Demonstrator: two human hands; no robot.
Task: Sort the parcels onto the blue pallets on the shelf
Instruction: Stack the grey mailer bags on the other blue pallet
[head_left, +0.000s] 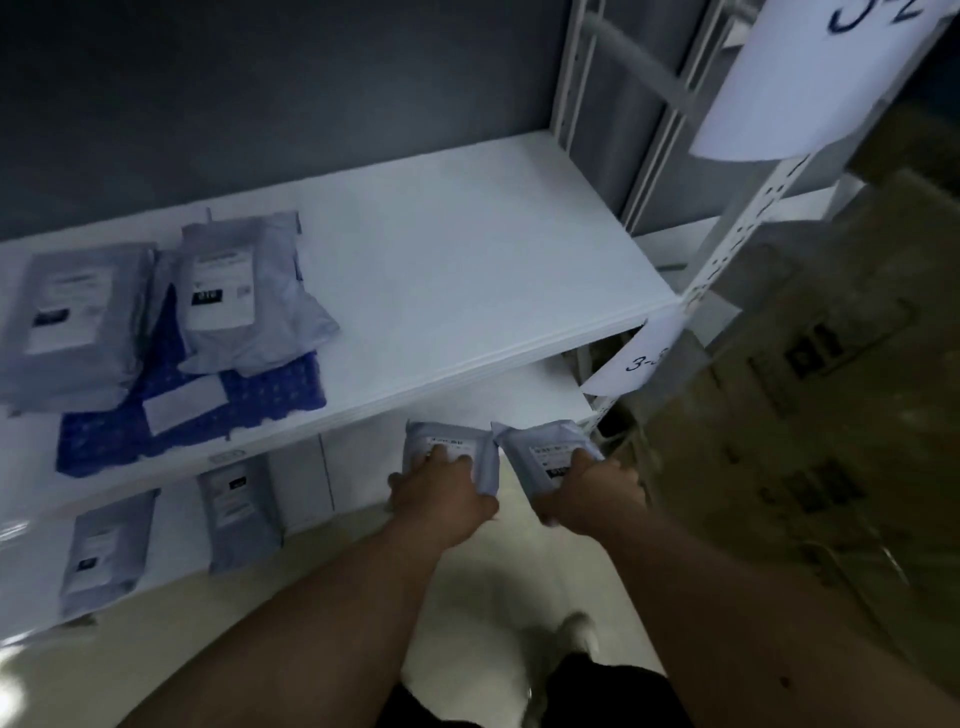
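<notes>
My left hand (441, 491) grips a small grey parcel (441, 439) with a white label. Beside it, my right hand (589, 493) grips a second grey parcel (545, 447). Both parcels hang side by side in front of the lower shelf, below the front edge of the white upper shelf (467, 270). A blue pallet (270, 392) lies at the left of the upper shelf. On it rest a grey labelled parcel (239, 291) and a stack of grey parcels (72, 322).
Two grey parcels (239, 514) (101, 556) lie on the lower shelf at left. A white shelf post (727, 249) with paper tags stands at right. Stacked cardboard boxes (810, 395) crowd the right side. Pale floor and my shoe (574, 631) show below.
</notes>
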